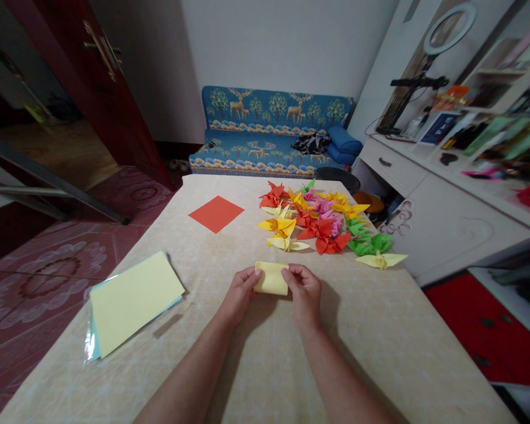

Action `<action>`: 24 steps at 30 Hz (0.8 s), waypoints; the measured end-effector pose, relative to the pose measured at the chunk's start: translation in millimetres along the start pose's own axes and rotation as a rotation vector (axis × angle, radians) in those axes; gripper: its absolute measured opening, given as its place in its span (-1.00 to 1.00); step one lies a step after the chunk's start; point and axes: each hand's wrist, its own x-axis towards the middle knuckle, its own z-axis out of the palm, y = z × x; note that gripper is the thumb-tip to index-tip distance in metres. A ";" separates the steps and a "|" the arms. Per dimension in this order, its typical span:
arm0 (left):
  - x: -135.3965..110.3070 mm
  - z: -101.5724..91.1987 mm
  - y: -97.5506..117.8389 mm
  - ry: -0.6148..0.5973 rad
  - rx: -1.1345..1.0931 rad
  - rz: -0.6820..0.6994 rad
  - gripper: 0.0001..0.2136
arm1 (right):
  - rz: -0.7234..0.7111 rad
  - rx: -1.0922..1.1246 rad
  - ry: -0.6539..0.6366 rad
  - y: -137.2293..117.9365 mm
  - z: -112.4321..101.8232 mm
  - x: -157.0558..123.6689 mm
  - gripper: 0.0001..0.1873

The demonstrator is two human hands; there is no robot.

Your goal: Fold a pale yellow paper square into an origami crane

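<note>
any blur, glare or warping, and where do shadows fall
Head view: clutter at far right looks smeared, but the held yellow paper is clearer; head view: a plastic sleeve glints at left, and the leaning door suggests wide-angle distortion; head view: shadows fall picture-right of the left forearm and right forearm.

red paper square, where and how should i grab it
Probably the near corner, coming from your side: the red paper lies flat on the tablecloth, turned like a diamond, so that corner points toward you. No raised edge shows, so it likely needs lifting there before pinching. Your left hand and right hand both hold the yellow paper, so one should be freed first.
</note>
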 end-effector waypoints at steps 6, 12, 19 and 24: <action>0.7 -1.4 -2.7 -0.015 0.008 -0.003 -0.71 | -0.126 -0.065 0.018 -0.9 -1.5 1.1 -0.78; 1.1 -2.3 -3.2 -0.021 0.015 0.005 -0.70 | -0.122 -0.060 0.020 -3.3 -1.6 0.8 -0.78; 0.1 -0.7 -1.6 -0.021 0.006 -0.003 -0.68 | -0.076 -0.049 0.046 -3.6 -0.6 0.1 -0.76; -0.3 0.0 -0.8 -0.020 0.033 -0.008 -0.68 | -0.076 -0.046 0.056 -5.4 0.5 -0.5 -0.75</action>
